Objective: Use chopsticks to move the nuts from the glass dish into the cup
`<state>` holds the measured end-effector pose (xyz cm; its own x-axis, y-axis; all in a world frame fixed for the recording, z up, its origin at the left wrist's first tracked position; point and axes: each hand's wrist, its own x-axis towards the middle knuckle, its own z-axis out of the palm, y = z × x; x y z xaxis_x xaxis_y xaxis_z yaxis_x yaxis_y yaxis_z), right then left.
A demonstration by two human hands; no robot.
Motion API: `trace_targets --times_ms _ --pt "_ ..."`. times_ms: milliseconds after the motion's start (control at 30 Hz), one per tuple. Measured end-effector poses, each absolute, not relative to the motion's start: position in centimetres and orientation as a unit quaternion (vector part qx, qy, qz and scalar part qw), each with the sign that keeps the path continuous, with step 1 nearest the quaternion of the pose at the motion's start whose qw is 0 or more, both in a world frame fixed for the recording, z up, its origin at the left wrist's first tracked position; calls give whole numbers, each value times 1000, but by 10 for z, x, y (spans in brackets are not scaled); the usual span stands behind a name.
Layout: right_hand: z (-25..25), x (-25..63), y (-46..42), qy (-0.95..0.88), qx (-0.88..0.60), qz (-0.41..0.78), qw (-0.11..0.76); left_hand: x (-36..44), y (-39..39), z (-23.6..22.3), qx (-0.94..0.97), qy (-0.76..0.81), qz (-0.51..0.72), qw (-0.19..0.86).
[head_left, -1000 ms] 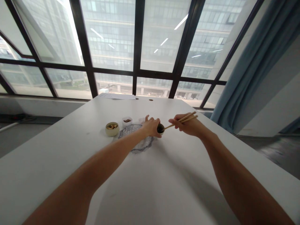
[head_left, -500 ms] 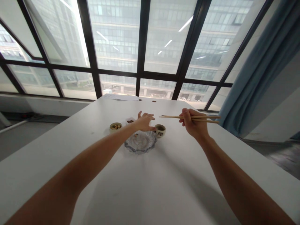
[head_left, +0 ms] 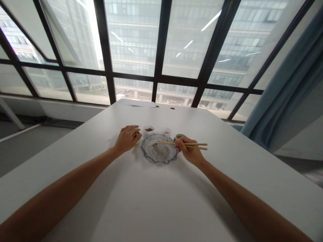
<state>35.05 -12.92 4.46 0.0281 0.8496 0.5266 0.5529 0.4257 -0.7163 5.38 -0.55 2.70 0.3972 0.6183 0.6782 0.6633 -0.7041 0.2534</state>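
A clear glass dish with a wavy rim lies on the white table. My right hand is closed on a pair of wooden chopsticks, whose tips reach left over the dish. My left hand curls over the small tan bowl of nuts, left of the dish, and hides most of it. Behind the dish stand a white cup with dark contents, a second white cup and a small brown cup partly behind my right hand.
Papers and two small dark round things lie at the table's far edge, below a large black-framed window. A blue curtain hangs at the right. Floor shows past the table's left edge.
My left hand left the brown cup and moved left onto the nut bowl. My right hand came down and left, bringing the chopstick tips over the glass dish.
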Motion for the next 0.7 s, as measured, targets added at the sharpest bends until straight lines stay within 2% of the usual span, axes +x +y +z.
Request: trace_targets --times_ms 400,700 --pt "48 345 -141 -776 -484 48 402 54 0 6 -818 -396 -416 -6" --pt "43 350 -137 -773 -478 32 416 55 2 1 -815 -392 -426 -9"
